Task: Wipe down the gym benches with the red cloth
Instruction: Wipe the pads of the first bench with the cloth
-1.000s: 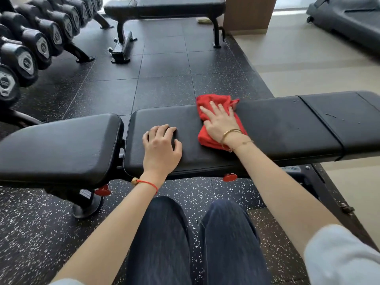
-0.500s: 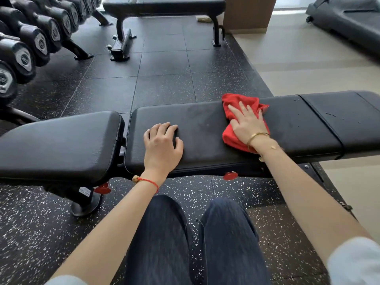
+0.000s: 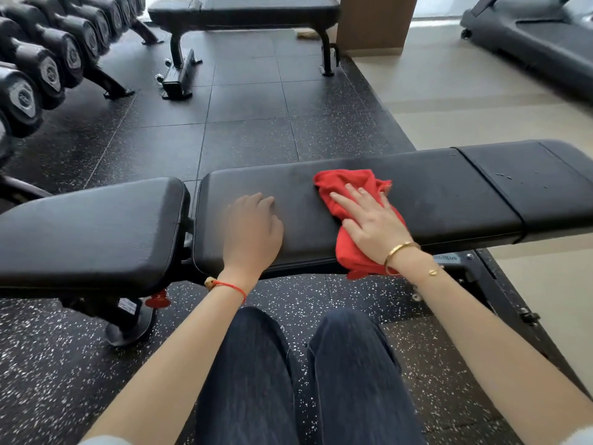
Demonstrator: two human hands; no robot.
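A long black padded bench (image 3: 449,194) runs across the view in front of my knees. The crumpled red cloth (image 3: 348,183) lies on its middle pad, its lower end hanging over the near edge. My right hand (image 3: 372,226) presses flat on the cloth with fingers spread, pointing up and left. My left hand (image 3: 252,229) rests palm down on the same pad, a hand's width left of the cloth, with nothing in it. A few droplets show on the right pad (image 3: 507,176). A second black bench (image 3: 256,8) stands at the back.
A dumbbell rack (image 3: 48,69) lines the left side. A treadmill (image 3: 529,36) sits at the top right, and a wooden pillar (image 3: 375,24) stands beside the far bench. Speckled rubber flooring (image 3: 250,107) lies between the benches. The near bench's frame (image 3: 500,284) extends toward my right.
My right hand slid the red cloth to the right along the pad, then back to the left. My left hand stayed in place on the pad.
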